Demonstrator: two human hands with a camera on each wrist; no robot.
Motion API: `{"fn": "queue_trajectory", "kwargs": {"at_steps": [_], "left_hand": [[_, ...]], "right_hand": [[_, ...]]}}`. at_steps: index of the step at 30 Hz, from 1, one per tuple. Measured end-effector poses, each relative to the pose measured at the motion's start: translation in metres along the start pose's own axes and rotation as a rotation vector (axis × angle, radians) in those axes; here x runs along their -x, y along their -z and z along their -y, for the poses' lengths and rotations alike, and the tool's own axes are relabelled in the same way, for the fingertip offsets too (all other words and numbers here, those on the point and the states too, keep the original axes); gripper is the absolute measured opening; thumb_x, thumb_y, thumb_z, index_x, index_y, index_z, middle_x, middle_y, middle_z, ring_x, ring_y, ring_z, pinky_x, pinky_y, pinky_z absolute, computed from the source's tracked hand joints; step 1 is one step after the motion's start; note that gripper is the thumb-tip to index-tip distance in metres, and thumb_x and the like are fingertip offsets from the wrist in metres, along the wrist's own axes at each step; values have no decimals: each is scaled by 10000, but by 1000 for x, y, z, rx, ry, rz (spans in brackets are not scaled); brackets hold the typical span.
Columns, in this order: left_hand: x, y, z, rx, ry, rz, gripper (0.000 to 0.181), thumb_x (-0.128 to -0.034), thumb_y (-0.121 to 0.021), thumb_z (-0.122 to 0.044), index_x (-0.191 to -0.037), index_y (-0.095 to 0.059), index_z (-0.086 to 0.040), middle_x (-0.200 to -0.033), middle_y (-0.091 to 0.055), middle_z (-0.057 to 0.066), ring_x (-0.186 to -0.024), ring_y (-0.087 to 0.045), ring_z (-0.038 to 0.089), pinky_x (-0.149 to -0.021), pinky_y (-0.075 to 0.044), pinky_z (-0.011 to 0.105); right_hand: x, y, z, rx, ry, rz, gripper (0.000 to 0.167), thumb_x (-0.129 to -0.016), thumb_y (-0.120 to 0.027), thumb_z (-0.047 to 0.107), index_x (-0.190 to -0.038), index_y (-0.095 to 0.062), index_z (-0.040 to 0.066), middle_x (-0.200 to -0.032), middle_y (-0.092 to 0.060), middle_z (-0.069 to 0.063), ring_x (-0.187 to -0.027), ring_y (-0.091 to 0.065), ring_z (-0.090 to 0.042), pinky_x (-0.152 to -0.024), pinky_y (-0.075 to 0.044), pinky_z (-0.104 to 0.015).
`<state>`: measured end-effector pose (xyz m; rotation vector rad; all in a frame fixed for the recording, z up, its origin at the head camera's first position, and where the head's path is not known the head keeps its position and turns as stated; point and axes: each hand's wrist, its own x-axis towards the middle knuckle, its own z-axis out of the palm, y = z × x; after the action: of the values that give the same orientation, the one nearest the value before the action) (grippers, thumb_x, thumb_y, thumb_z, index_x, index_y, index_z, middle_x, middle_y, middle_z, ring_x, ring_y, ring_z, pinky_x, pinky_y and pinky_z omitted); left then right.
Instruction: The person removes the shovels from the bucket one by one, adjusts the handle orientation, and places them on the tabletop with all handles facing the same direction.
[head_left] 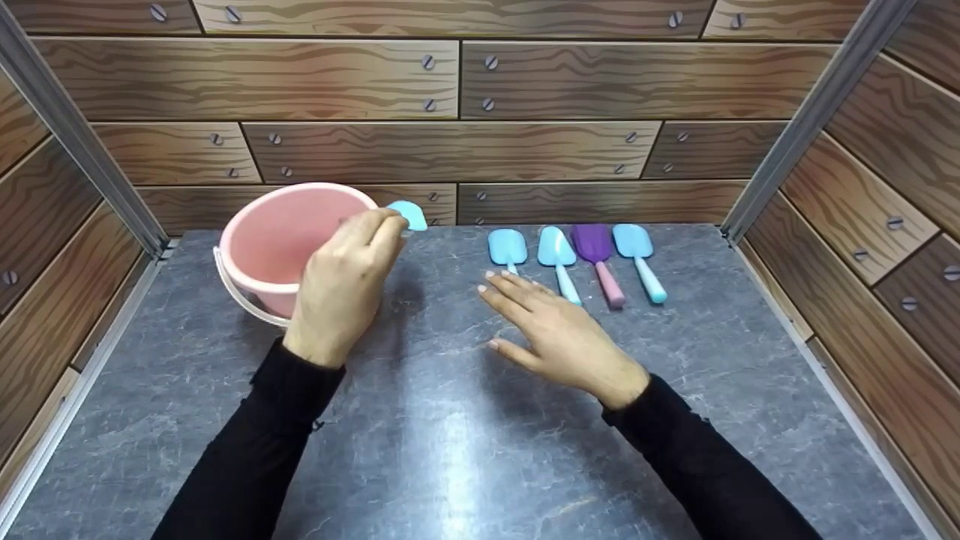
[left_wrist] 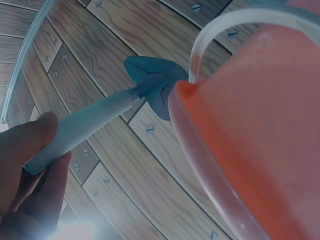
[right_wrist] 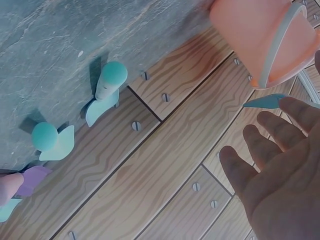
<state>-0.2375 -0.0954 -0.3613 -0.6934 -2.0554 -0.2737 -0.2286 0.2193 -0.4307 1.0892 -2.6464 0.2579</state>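
My left hand [head_left: 341, 281] pinches a blue toy shovel [head_left: 409, 214] by the end of its handle, beside the rim of a pink bucket [head_left: 259, 247]. In the left wrist view the shovel's pale handle [left_wrist: 87, 127] runs from thumb and fingers to a blue blade near the bucket rim. My right hand [head_left: 566, 337], fingers straight and holding nothing, hovers over the tabletop near a row of shovels. In that row lie a blue shovel [head_left: 508, 246], another blue shovel [head_left: 556, 247], a purple shovel with pink handle [head_left: 593, 244] and a blue shovel [head_left: 634, 241] at the right end.
The grey marbled tabletop [head_left: 450, 435] is walled in by wood-patterned panels [head_left: 360, 82] at the back and sides. Metal posts [head_left: 810, 112] stand at the back corners. A white handle [head_left: 240, 296] hangs down the bucket's front left.
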Motion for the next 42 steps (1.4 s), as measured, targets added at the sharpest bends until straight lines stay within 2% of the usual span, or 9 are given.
{"fn": "queue_trajectory", "kwargs": {"at_steps": [9, 15, 21, 25, 32, 37, 42], "left_hand": [[5, -16, -9, -23, -38, 14, 131, -1057, -815, -60, -1150, -740, -6, -1154, -818, 162, -1000, -832, 340, -914, -757, 429], [12, -30, -12, -45, -44, 20, 123, -1046, -829, -69, -1096, -732, -13, -1105, -817, 146, -970, -831, 320, -896, -754, 398], [20, -44, -15, -58, -49, 25, 100, -1029, -783, 39, -1074, -730, -32, -1047, -800, 109, -907, -811, 301, -822, -731, 400], [23, -52, -17, -41, -41, 58, 131, -1008, -765, 69, -1072, -722, -37, -1040, -793, 99, -922, -810, 301, -825, -734, 409], [29, -64, -22, -28, -13, 135, 131, -1027, -833, -73, -1055, -707, -52, -1016, -769, 79, -893, -796, 299, -774, -731, 413], [34, -71, -23, -15, -2, 162, 251, -982, -912, -165, -1064, -705, -48, -1040, -783, 82, -913, -804, 306, -788, -735, 418], [38, -78, -26, -21, 0, 184, 249, -985, -913, -176, -1068, -712, -54, -1033, -780, 79, -930, -810, 307, -819, -729, 428]], "right_hand": [[6, -1, -4, -3, -10, 10, 754, -1166, -716, 458, -1780, -491, 83, -1847, -498, -191, -1703, -522, -436, -1429, -434, -606], [11, -3, -8, 3, -16, 24, 756, -1174, -697, 478, -1782, -489, 81, -1849, -498, -185, -1709, -519, -418, -1427, -443, -595], [14, -5, -11, -3, -22, 25, 752, -1167, -714, 474, -1773, -505, 81, -1838, -512, -192, -1698, -531, -431, -1410, -463, -610], [17, -7, -13, -10, -33, 34, 750, -1167, -716, 475, -1773, -508, 86, -1847, -504, -179, -1701, -530, -424, -1404, -471, -618], [20, -10, -16, -14, -59, 58, 759, -1171, -704, 501, -1781, -500, 99, -1858, -495, -158, -1719, -510, -406, -1396, -484, -623], [22, -13, -18, -14, -70, 75, 752, -1178, -690, 502, -1776, -503, 87, -1862, -485, -167, -1724, -500, -412, -1409, -460, -630], [24, -16, -19, -11, -79, 87, 745, -1177, -698, 483, -1782, -497, 97, -1856, -491, -178, -1727, -497, -410, -1414, -452, -630]]}}
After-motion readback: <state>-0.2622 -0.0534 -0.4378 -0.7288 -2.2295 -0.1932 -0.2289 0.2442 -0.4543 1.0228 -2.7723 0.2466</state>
